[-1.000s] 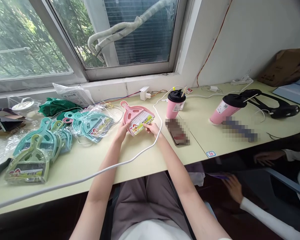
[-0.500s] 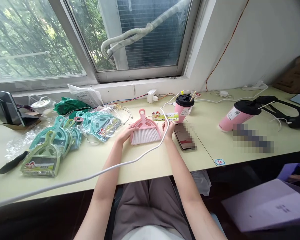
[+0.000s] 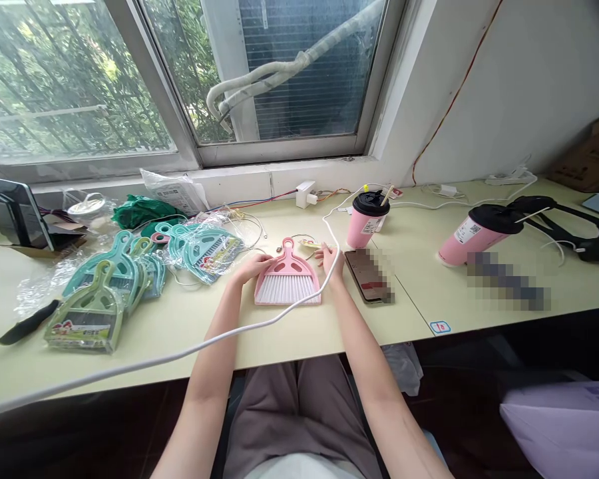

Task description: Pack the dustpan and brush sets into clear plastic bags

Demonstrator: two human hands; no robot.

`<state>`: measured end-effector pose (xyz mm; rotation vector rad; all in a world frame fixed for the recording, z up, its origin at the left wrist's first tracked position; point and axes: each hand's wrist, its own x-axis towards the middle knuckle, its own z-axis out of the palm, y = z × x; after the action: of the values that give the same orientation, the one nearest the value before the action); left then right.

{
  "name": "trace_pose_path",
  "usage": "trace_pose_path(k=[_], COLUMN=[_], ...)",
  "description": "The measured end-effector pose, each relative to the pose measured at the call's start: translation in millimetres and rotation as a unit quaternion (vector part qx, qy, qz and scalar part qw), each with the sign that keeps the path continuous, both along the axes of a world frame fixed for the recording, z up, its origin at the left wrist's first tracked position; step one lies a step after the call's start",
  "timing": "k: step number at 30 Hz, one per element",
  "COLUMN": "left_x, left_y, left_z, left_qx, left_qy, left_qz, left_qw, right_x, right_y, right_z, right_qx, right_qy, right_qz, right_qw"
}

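Pink dustpan-and-brush set, touching left hand on its right, grip indiscernible; left of right hand, label card pinched; forearms extended forward.

Single head-worn view, from above the wearer's lap, facing forward and down over the surface, left hand and right hand close ahead, window beyond.

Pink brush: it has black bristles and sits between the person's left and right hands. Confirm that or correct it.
The colour is wrong: the head view shows white bristles, not black. The pink brush does sit between the left hand and the right hand.
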<state>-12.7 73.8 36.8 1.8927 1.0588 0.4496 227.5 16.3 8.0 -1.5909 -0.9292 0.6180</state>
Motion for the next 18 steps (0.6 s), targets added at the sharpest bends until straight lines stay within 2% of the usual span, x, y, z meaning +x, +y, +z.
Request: trace_pose_path(k=[2, 3, 5, 7, 9, 12, 15, 18], left_x=[0.7, 1.1, 1.8, 2.2, 2.6, 3.9, 6.9, 11.1], left_y=[2.5, 3.5, 5.2, 6.3, 6.8, 6.3, 3.4, -1.2], left_z=[-3.1, -4.5, -7.0, -8.9, -9.9, -9.8, -7.4, -4.0], left_qx=[0.008, 0.011, 0.02, 0.035, 0.048, 0.061, 0.076, 0.077], left_qy=[0.002, 0.003, 0.004, -0.001, -0.009, -0.01, -0.001, 0.0], left_qz=[0.003, 0.004, -0.001, -0.011, -0.018, -0.014, 0.001, 0.019], left_qw=[1.0, 1.0, 1.0, 0.999, 0.999, 0.998, 0.997, 0.997], right_x=[-6.3, -11.6, -25.7, -41.5, -55.6, -71.0, -81.4, -87.9], right_y=[-4.8, -7.3, -12.4, -17.6, -22.7, -29.4, -33.9, -35.0], right_z=[7.5, 11.2, 17.5, 21.7, 23.8, 24.8, 23.8, 21.6], right_qx=[0.011, 0.016, 0.02, 0.02, 0.018, -0.013, -0.059, -0.072], right_qy=[-0.055, -0.083, -0.153, -0.255, -0.359, -0.449, -0.481, -0.494], right_qz=[-0.013, 0.007, 0.095, 0.171, 0.206, 0.193, 0.15, 0.104], right_qw=[0.998, 0.996, 0.983, 0.952, 0.91, 0.872, 0.862, 0.86])
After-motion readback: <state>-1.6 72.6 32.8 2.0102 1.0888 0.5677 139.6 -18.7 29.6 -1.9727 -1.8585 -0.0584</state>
